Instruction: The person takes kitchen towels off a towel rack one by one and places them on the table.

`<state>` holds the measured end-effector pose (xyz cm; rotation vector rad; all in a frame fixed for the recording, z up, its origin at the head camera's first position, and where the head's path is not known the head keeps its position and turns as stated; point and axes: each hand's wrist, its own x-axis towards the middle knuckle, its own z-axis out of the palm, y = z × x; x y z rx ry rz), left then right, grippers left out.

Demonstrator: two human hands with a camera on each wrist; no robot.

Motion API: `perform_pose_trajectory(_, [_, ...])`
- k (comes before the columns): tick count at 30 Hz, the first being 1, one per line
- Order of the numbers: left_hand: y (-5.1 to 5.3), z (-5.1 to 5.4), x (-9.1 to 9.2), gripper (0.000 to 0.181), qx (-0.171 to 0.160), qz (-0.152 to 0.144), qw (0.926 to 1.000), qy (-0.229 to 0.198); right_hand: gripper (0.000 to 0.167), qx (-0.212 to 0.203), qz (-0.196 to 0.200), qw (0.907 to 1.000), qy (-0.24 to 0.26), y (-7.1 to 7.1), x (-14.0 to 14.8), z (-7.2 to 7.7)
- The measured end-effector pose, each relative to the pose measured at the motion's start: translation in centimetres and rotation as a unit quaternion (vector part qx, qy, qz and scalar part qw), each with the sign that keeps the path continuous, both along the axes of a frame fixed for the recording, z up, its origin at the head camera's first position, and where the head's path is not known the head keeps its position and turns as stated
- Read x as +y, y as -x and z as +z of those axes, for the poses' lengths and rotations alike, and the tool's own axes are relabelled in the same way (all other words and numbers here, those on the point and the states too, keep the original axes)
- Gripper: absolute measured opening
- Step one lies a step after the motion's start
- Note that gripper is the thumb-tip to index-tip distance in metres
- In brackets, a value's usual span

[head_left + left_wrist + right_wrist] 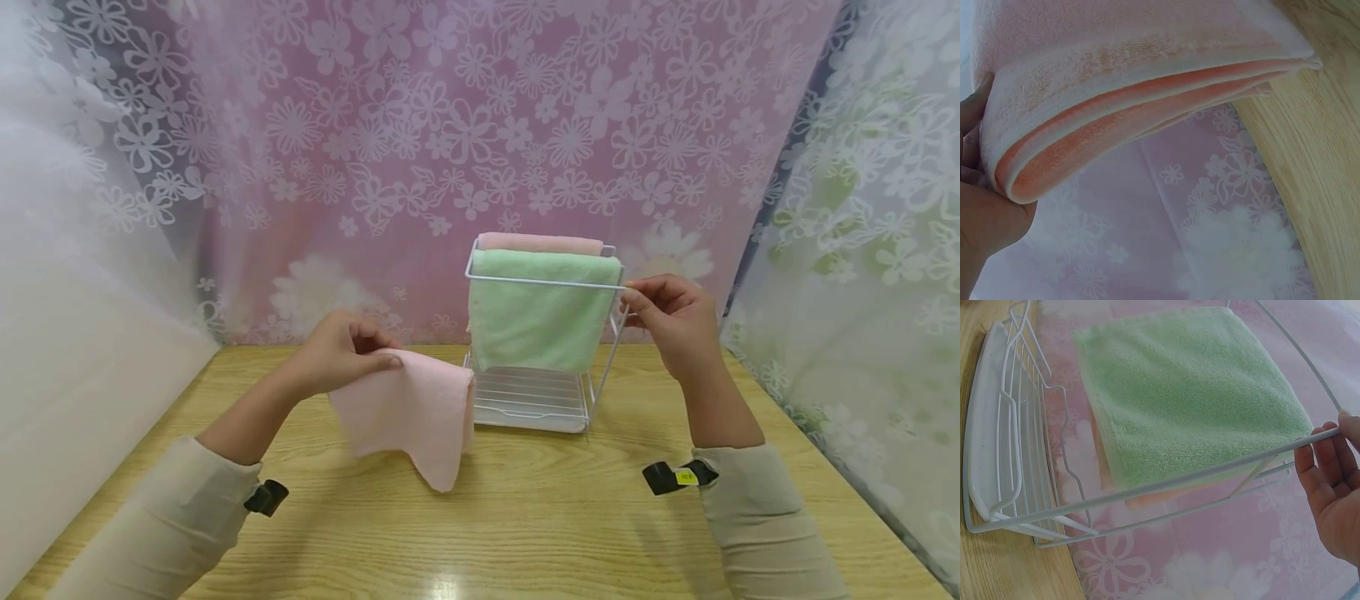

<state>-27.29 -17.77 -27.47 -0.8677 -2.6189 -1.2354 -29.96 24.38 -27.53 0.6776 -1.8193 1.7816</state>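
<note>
– So, what's in the white wire rack (1210,467)?
– Two cloths on it: green cloth (543,325) up front, hanging fairly flat, & a rear pink cloth (540,243) behind it, mostly hidden; only its top strip & a bit of edge show. What holds them up there, can't tell.
– & the base?
– White tray (536,422) under a wire grid, low in the rack, below the hanging cloths. Rack's on the wooden table (555,517).
– Hands?
– L hand (348,354): thumb & fingers nearly together, pinching the folded pink cloth (416,408) by its top edge. R hand (678,325): fingers curled in, thumb & fingertips pinching the rack's front top rail at its R corner.
– Where's that folded one exactly?
– Just L of the rack, held up over the table, layers drooping. Its R edge overlaps the rack's lower L corner in the head view; touching or not, can't tell.
– Anything in the way?
– Front rail runs across the green cloth's upper part.
– Bkgd?
– Pink floral curtain (420,167) behind, pale sheet (90,250) on L, flowered panel (862,250) on R. Beige sleeves (765,517), black strap (266,498) at each cuff.
</note>
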Motion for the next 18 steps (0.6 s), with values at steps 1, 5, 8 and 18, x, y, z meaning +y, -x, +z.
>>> perform_pose_trajectory(1, [0.0, -0.1, -0.2, 0.008, -0.003, -0.005, 1.0, -0.001, 0.023, -0.001, -0.002, 1.0, -0.001, 0.0, 0.0, 0.0])
perform_pose_trajectory(5, [-0.3, -0.4, -1.0, 0.008, -0.021, -0.018, 0.9996, 0.001, 0.024, -0.002, -0.003, 1.0, -0.003, 0.0, 0.0, 0.1])
perform_pose_trajectory(8, [-0.4, -0.7, -1.5, 0.009, -0.036, -0.015, 0.9992, 0.004, 0.023, -0.001, -0.005, 1.0, -0.006, 0.0, 0.0, 0.1])
perform_pose_trajectory(18, [-0.5, -1.3, -2.3, 0.014, -0.053, 0.023, 0.9983, 0.012, 0.025, -0.005, -0.006, 1.0, -0.003, -0.2, -0.2, 0.0])
